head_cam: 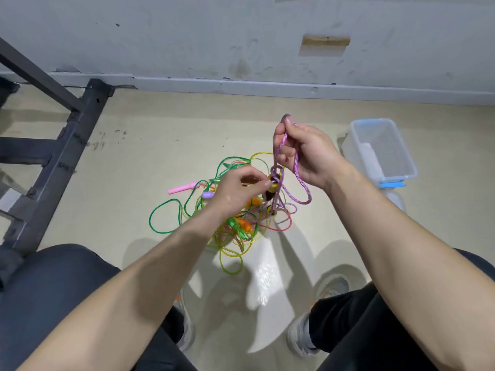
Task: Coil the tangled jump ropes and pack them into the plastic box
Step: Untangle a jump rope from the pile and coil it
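Observation:
A tangle of jump ropes [227, 231] in green, yellow, red and purple lies on the floor between my feet, with a pink handle [182, 188] sticking out at its left. My right hand [308, 153] holds loops of the purple braided rope [297, 170] raised above the pile. My left hand [238, 188] pinches a yellow handle [274, 183] where the purple rope wraps around it. The clear plastic box [385, 151] with a blue latch stands open on the floor to the right of my right hand.
A dark metal frame [64, 145] stands on the floor at the left. The grey wall and its skirting [241, 85] run behind the pile. My legs and shoes [300, 338] frame the near side of the ropes.

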A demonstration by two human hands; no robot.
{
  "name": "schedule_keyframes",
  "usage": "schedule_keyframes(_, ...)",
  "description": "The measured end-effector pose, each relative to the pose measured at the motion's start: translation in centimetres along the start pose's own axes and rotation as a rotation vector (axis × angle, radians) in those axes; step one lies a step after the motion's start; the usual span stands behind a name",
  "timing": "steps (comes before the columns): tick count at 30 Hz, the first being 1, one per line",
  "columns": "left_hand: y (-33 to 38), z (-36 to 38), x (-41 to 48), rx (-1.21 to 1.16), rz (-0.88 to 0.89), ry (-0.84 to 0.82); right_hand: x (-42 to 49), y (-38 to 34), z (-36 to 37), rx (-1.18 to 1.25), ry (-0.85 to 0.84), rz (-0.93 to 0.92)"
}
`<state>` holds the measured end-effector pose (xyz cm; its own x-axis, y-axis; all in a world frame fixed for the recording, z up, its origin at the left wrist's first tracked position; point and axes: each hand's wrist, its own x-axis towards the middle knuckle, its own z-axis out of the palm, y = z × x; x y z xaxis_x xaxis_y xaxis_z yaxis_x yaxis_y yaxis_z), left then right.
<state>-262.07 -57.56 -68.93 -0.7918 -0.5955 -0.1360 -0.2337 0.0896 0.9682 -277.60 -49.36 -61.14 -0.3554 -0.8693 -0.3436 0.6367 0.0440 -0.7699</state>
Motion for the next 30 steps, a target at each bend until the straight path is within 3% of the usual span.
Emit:
schedule_keyframes(4, 0.9, 1.6, -0.1, -0.017, 0.02, 0.084, -0.4, -0.3, -0.2, 0.113, -0.018, 0.052)
schedule_keyframes(14, 2.3, 3.1, 0.5, -0.087, 0.017, 0.096, -0.7, -0.9, -2.3, 0.281, -0.083, 0.105)
schedule_keyframes(23, 1.6, 1.5, -1.0, -0.519, -0.413, 0.179, -0.5, -1.6, -5.4, 0.584, 0.062, 0.0)
schedule_keyframes(26, 1.2, 2.1, -0.7, -0.344, -0.437, 0.221, -0.6, -1.4, -5.2, 0.536, -0.069, 0.084)
schedule_keyframes(30, 0.4, 3.4, -0.3, 0.001, -0.331, 0.342, -1.0, -1.2, -4.0, 0.351, -0.238, 0.211)
